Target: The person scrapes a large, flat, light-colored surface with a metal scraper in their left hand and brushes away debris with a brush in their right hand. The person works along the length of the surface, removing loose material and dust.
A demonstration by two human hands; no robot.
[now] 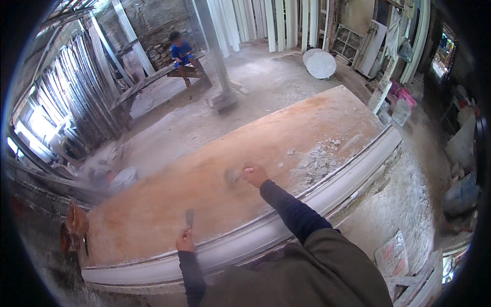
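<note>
We are gripping a small dark-bladed scraper upright in our left hand near the long white plaster moulding edging the brown worktable, while our right hand is closing on a blurred grey tool beside crumbled plaster debris.

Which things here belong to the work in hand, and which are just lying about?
In use: left hand gripping a small dark-bladed scraper; right hand pressing a blurred grey tool; long orange-brown worktable; curved white plaster moulding.

Lying about: grey plaster rubble; round white slab; leaning white strips.
</note>
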